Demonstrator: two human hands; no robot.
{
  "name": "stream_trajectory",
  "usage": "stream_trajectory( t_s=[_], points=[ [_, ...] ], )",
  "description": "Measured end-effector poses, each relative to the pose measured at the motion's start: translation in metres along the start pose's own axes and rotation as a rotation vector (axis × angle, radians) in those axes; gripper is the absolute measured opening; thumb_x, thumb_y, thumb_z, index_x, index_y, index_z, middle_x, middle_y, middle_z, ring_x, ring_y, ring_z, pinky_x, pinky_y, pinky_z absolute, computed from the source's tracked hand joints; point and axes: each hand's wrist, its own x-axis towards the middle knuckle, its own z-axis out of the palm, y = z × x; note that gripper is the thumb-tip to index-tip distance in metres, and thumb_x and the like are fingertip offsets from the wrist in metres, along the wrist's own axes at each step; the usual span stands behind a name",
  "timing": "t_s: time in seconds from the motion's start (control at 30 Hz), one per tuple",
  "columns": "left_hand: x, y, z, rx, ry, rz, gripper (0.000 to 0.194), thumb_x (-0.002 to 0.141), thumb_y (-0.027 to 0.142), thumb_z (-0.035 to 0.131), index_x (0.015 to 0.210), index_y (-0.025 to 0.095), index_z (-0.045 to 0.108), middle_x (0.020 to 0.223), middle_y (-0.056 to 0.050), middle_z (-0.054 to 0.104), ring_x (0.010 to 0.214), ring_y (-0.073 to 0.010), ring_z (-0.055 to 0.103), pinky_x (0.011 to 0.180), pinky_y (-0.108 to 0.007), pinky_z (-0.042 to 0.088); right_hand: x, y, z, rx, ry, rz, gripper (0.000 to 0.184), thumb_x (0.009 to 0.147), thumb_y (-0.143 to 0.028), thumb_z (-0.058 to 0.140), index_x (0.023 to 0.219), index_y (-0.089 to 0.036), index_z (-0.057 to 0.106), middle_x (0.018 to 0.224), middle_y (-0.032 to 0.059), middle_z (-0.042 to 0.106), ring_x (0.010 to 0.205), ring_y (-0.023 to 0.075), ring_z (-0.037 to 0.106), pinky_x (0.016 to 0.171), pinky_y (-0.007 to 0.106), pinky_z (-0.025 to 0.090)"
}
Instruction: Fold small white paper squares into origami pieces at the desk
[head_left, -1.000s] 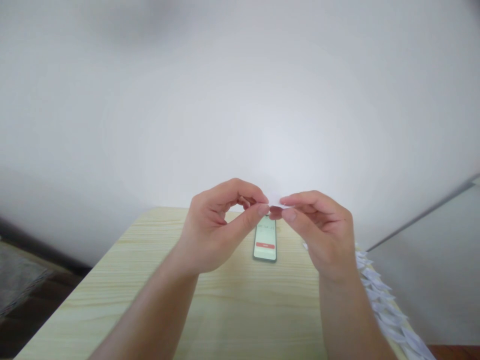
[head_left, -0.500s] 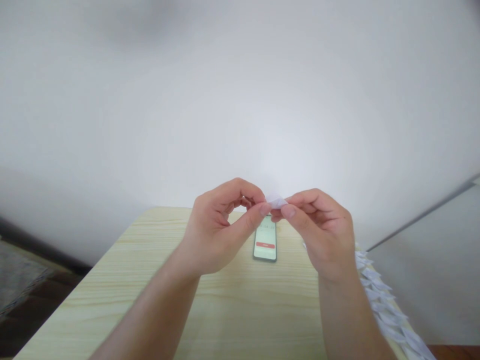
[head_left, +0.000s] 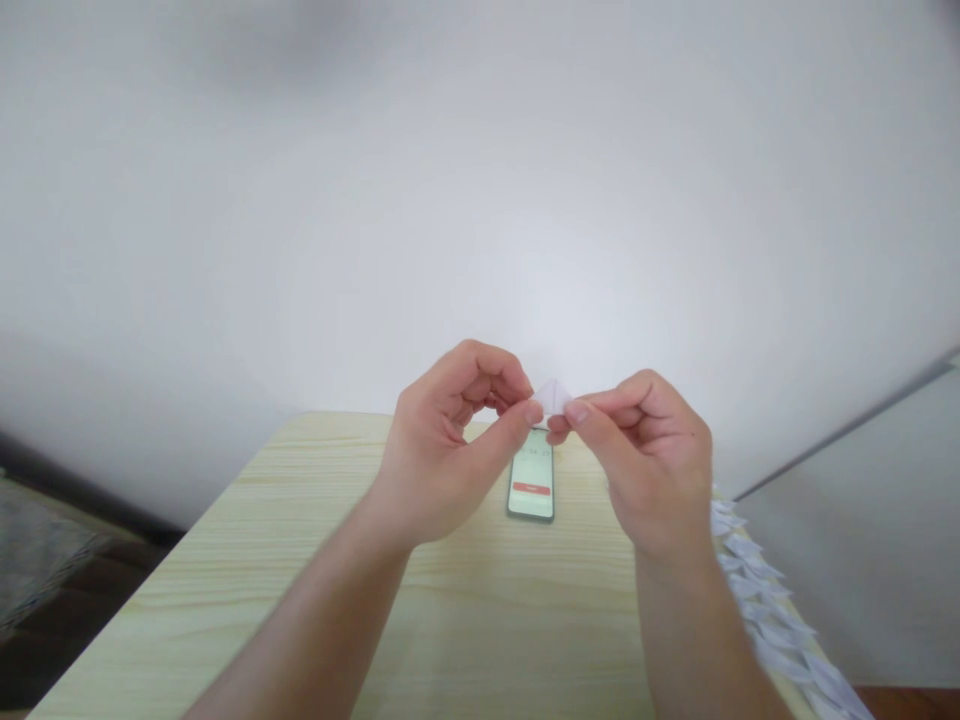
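Observation:
A small piece of folded white paper [head_left: 553, 396] is held up in front of me, above the far part of the table. It shows a pointed top and a crease down its middle. My left hand [head_left: 457, 445] pinches its left corner between thumb and forefinger. At the right corner, the thumb and fingers of my right hand [head_left: 649, 450] grip it the same way. My fingertips cover both corners. Just below the paper, a phone [head_left: 531, 485] lies on the table, its lit screen showing blurred digits and a red button; its top end is partly hidden.
The light wooden table [head_left: 300, 540] meets a white wall [head_left: 480, 200] at its far side. Along its right edge lie several folded white paper pieces [head_left: 765, 600] in a row, partly behind my right forearm. A grey panel stands beyond that edge.
The paper has tilted up from a flatter, narrower look, so its triangular face and centre crease now show. Both hands have shifted slightly and keep their pinch on it.

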Motion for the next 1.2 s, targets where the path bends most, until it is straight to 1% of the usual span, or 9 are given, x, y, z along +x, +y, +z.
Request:
stream_trajectory(
  t_s=[0.2,0.33,0.43,0.53,0.6,0.7,0.93,1.1,1.2],
  points=[
    [0.001,-0.003,-0.001,0.037,-0.012,0.010,0.012,0.089,0.020,0.075,0.093,0.019,0.063,0.088,-0.003,0.065,0.082,-0.0161,0.063,0.074,-0.032,0.054,-0.005,0.001,0.006,-0.141,0.097,-0.065,0.015,0.089,-0.024,0.078,0.084,-0.022,0.063,0.077,0.0010,0.077,0.072,0.0178,0.076,0.065,0.029,0.061],
    [0.000,-0.003,-0.002,0.104,-0.028,0.027,0.008,0.091,0.020,0.072,0.092,0.019,0.064,0.087,-0.003,0.064,0.083,-0.0159,0.061,0.077,-0.032,0.052,-0.004,0.001,0.006,-0.158,0.104,-0.071,0.014,0.089,-0.024,0.077,0.084,-0.022,0.063,0.076,0.0006,0.076,0.072,0.0176,0.076,0.065,0.029,0.060],
    [0.000,-0.003,-0.002,0.114,-0.046,0.031,0.007,0.092,0.020,0.071,0.094,0.020,0.064,0.089,-0.003,0.064,0.085,-0.0167,0.061,0.079,-0.033,0.052,0.001,0.004,0.001,-0.074,0.013,0.003,0.013,0.089,-0.025,0.077,0.095,-0.023,0.065,0.075,-0.0010,0.076,0.072,0.0169,0.075,0.067,0.029,0.061],
    [0.000,-0.003,-0.002,0.126,-0.042,0.043,0.006,0.092,0.021,0.070,0.094,0.020,0.064,0.090,-0.004,0.065,0.086,-0.0172,0.062,0.079,-0.034,0.052,0.007,0.006,-0.004,-0.015,-0.137,0.093,0.023,0.090,-0.032,0.077,0.109,-0.024,0.068,0.080,-0.0003,0.076,0.072,0.0172,0.074,0.067,0.030,0.062],
    [0.001,-0.002,-0.002,0.148,-0.037,0.055,0.006,0.093,0.022,0.070,0.094,0.020,0.064,0.089,-0.003,0.065,0.085,-0.0172,0.062,0.080,-0.033,0.052,0.008,0.005,-0.006,-0.043,-0.207,0.109,0.017,0.091,-0.035,0.075,0.102,-0.022,0.072,0.081,0.0010,0.076,0.072,0.0165,0.073,0.066,0.029,0.061],
    [0.001,-0.001,-0.002,0.188,-0.044,0.068,0.008,0.093,0.024,0.070,0.093,0.021,0.064,0.088,-0.003,0.065,0.084,-0.0171,0.061,0.080,-0.033,0.052,0.008,0.002,-0.007,-0.118,-0.217,0.090,0.016,0.093,-0.037,0.073,0.091,-0.021,0.075,0.078,0.0012,0.075,0.072,0.0149,0.070,0.065,0.026,0.057],
    [0.002,0.002,-0.005,0.282,-0.070,0.014,0.014,0.092,0.031,0.071,0.100,0.021,0.065,0.085,-0.002,0.067,0.081,-0.0162,0.062,0.076,-0.031,0.050,0.006,-0.001,-0.010,-0.168,-0.212,0.097,0.020,0.093,-0.038,0.073,0.086,-0.020,0.072,0.075,0.0006,0.073,0.069,0.0135,0.067,0.062,0.025,0.052],
    [0.004,0.007,-0.009,0.399,-0.172,-0.037,0.018,0.096,0.033,0.064,0.086,0.020,0.069,0.079,0.000,0.067,0.074,-0.0134,0.058,0.069,-0.028,0.045,0.006,0.000,-0.010,-0.186,-0.189,0.088,0.020,0.093,-0.039,0.073,0.084,-0.020,0.071,0.073,0.0007,0.073,0.068,0.0140,0.067,0.062,0.025,0.052],
    [0.004,0.008,-0.011,0.398,-0.184,-0.041,0.018,0.097,0.032,0.062,0.086,0.020,0.069,0.078,0.001,0.067,0.073,-0.0130,0.056,0.067,-0.027,0.044,0.006,-0.001,-0.010,-0.201,-0.179,0.091,0.021,0.092,-0.040,0.073,0.083,-0.020,0.071,0.073,0.0011,0.073,0.067,0.0142,0.067,0.061,0.025,0.052]
  ],
)
